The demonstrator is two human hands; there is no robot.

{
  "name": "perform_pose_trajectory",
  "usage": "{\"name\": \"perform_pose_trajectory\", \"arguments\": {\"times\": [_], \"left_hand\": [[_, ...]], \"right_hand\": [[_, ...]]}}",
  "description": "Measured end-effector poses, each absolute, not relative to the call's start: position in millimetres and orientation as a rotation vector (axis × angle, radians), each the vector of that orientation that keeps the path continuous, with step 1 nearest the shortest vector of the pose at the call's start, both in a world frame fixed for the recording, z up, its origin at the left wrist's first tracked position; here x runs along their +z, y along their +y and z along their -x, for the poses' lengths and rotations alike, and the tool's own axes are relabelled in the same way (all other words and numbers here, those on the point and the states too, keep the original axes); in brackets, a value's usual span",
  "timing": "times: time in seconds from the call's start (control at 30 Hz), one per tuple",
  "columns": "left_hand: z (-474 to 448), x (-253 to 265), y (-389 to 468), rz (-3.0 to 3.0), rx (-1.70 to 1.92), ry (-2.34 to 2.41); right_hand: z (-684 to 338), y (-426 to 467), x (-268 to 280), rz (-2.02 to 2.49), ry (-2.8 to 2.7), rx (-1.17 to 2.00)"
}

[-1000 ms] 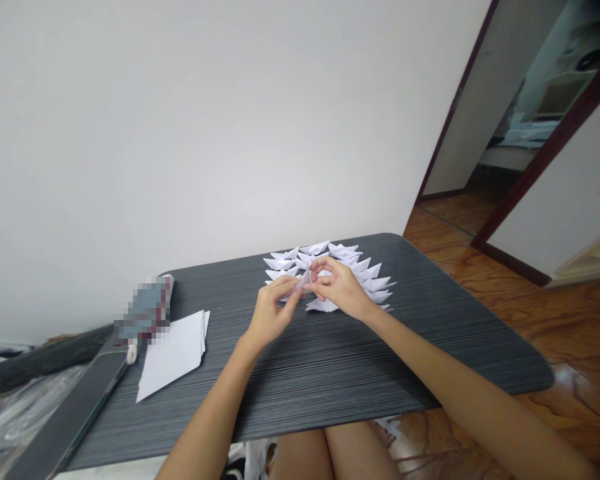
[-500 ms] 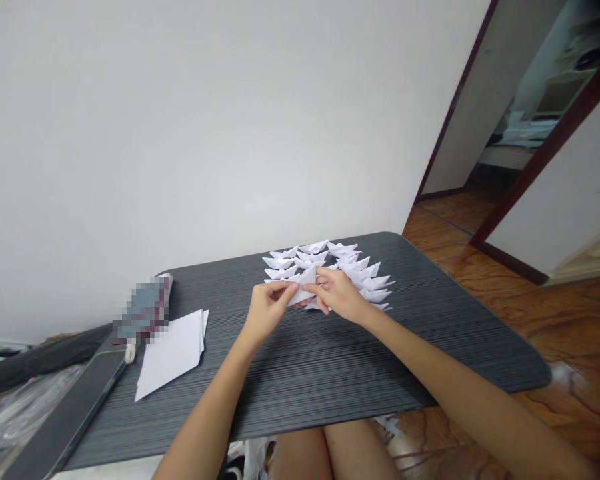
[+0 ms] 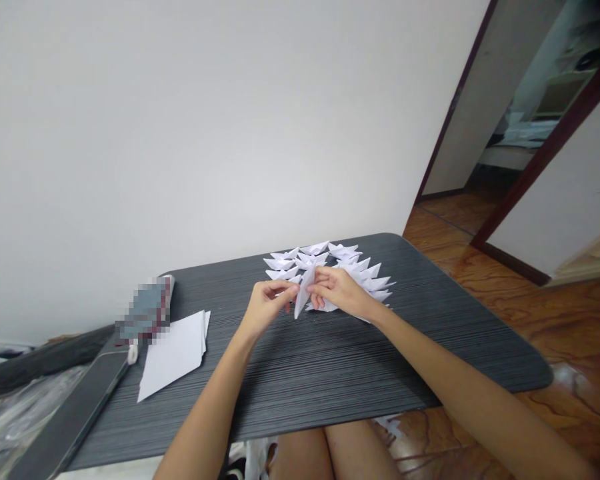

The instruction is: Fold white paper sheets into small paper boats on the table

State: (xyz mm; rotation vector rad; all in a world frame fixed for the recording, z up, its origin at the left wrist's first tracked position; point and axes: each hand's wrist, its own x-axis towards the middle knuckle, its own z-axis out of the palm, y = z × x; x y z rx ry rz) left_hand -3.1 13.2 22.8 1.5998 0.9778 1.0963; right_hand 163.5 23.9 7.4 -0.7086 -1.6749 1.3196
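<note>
A folded piece of white paper [image 3: 304, 297] is held up between my two hands, over the table. It stands nearly on edge and looks narrow from here. My left hand [image 3: 270, 303] pinches its left side with thumb and fingertips. From the right, my right hand [image 3: 341, 292] grips the same paper, thumb in front and fingers curled behind. Just beyond the hands, several folded paper boats [image 3: 314, 249] lie in rows on the table, and more of these boats [image 3: 375, 283] lie right of my right hand. My hands partly hide the nearer ones.
The dark striped table [image 3: 320, 380] has a rounded right corner. A stack of white paper sheets [image 3: 175, 353] lies at its left, beside a blurred-out item [image 3: 147, 310]. A white wall [image 3: 230, 133] rises behind. To the right are a wooden floor [image 3: 570, 320] and a doorway.
The folded paper has turned from a flat triangular face toward me to a narrow, upright edge. My hands have moved slightly apart around it. The paper boats and sheets stay in place.
</note>
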Motion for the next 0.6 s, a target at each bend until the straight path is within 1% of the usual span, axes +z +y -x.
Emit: {"name": "perform_pose_trajectory", "arguments": {"times": [0.33,0.6], "left_hand": [[-0.2,10.3,10.0,-1.896,1.186,1.080],[0.2,15.9,9.6,-1.766,1.170,1.018]], "right_hand": [[-159.6,21.8,0.7,0.851,-1.639,1.207],[-162.5,22.1,4.6,0.762,-1.663,1.279]]}}
